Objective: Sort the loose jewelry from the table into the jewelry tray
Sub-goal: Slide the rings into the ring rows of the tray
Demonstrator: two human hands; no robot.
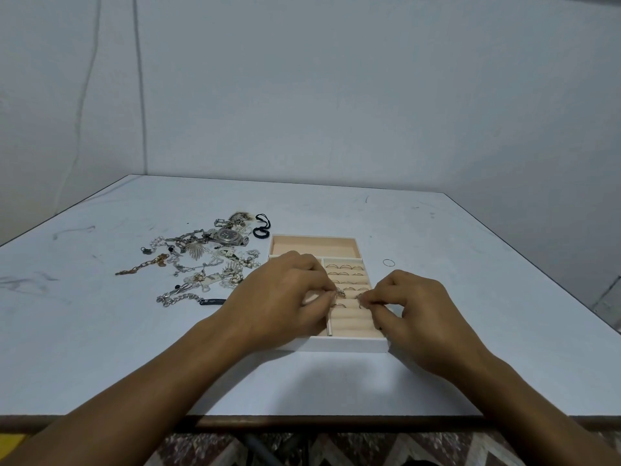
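Left hand [289,290], just right of the pile [201,260] on the bench [100,331], pinches a ring [340,292] over the soft rolls in the tray [353,343]; I think it should go straight down into a gap, gently, so it stands up; right hand [413,307] has curled fingers by the rolls; I cannot tell if it holds anything; a thin ring [388,262] lies beside the tray.

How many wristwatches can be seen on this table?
1. A silver wristwatch lies at the far side of the loose jewelry pile, left of the jewelry tray. Another could be hidden within the tangle.
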